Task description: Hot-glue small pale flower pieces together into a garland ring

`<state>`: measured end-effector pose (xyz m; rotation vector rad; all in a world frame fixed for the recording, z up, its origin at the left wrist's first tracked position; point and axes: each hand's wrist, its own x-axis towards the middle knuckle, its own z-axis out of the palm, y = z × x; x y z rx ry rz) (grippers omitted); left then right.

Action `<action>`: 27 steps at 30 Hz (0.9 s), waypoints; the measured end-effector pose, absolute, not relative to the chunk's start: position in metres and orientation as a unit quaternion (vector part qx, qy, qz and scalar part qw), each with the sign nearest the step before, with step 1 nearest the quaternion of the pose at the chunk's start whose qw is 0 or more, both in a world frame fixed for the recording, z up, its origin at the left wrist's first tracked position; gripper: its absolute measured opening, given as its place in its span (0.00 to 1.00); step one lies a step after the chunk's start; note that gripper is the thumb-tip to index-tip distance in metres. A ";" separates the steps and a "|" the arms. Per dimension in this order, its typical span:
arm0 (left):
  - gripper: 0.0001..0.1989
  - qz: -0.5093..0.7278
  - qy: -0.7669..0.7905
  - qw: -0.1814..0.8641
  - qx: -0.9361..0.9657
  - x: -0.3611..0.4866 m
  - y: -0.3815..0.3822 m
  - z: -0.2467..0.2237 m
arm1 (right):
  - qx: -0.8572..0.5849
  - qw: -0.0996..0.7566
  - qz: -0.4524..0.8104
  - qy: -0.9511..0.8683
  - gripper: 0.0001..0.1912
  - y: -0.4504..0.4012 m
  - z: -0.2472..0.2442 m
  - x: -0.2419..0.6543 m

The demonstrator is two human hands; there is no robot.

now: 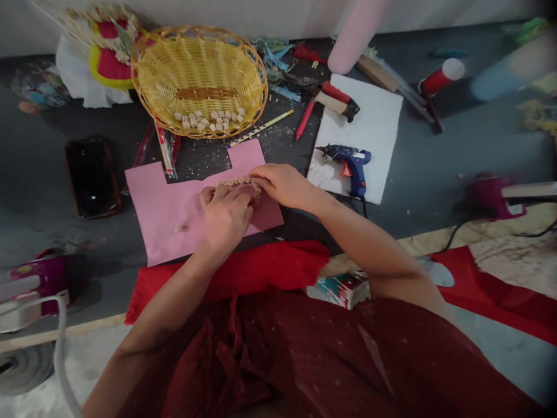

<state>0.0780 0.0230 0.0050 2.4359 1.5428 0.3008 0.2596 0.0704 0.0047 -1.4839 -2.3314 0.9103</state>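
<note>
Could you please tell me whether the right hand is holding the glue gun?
No, the glue gun lies on the white sheet, while the right hand is at the beige trim.

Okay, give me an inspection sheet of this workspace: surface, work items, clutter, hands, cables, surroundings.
Surface: dark tabletop, pale crumbs scattered near the basket.
Work items: pink sheet on the tabletop; curved pale strip; small blocks in the basket.
Clutter: phone, patterned pencil and red pen lying loose.
Hands: left hand and right hand both at the curved pale strip; grip partly hidden.
Cables: dark cable from the glue gun; pale cable at lower left.
Surroundings: grey wall behind, red cloth at the near edge.
</note>
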 end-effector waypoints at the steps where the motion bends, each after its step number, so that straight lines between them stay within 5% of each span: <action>1: 0.06 0.103 0.529 0.129 0.832 0.078 0.023 0.005 | -0.506 0.120 0.313 -0.795 0.16 0.070 0.005 0.260; 27: 0.08 0.126 0.520 0.114 0.837 0.077 0.023 0.004 | -0.506 0.147 0.329 -0.783 0.15 0.071 -0.003 0.262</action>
